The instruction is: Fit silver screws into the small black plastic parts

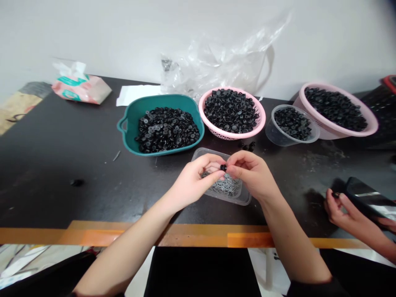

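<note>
Left hand (pixel 192 183), right hand (pixel 252 175) close together; fingers (pixel 237 169) curled, tips meeting in pinch.

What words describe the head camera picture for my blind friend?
The left hand and right hand pinch a small black piece above a clear tub of grey screws. Green and pink baskets of black pieces sit behind.

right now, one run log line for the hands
left hand and right hand | both pinch black part | over screws in clear tub | co-worker hand at right
</note>
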`<state>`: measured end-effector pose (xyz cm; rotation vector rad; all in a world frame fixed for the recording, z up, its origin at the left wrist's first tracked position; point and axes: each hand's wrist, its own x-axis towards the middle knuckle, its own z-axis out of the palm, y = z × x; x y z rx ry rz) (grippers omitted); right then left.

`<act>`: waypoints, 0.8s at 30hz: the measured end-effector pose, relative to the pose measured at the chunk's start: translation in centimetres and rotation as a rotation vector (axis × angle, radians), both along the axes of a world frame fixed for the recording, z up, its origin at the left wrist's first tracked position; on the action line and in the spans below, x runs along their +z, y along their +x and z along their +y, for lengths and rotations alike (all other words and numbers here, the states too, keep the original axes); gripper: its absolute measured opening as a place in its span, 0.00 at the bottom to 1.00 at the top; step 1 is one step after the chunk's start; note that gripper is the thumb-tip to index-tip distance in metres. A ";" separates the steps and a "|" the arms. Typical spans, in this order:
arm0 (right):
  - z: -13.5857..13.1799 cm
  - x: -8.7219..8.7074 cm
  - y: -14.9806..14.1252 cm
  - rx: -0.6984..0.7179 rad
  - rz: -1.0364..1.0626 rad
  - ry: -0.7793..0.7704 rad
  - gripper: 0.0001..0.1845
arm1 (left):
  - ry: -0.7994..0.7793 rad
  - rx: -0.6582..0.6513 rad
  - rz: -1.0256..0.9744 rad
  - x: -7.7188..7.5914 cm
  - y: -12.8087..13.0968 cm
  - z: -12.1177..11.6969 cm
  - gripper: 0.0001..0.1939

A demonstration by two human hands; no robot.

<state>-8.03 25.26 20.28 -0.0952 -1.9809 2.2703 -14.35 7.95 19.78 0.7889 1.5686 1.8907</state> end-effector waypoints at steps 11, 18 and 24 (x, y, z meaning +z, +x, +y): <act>-0.2 0.0 0.6 -0.100 0.181 0.396 0.07 | 0.086 -0.050 -0.235 -0.3 -0.3 0.3 0.13; -0.4 0.2 0.2 -0.176 0.042 0.240 0.05 | 0.124 -0.023 -0.238 -0.5 -0.5 0.4 0.13; 1.1 0.6 -0.8 -0.326 0.033 0.517 0.08 | 0.125 0.043 -0.267 -0.3 -0.7 0.2 0.13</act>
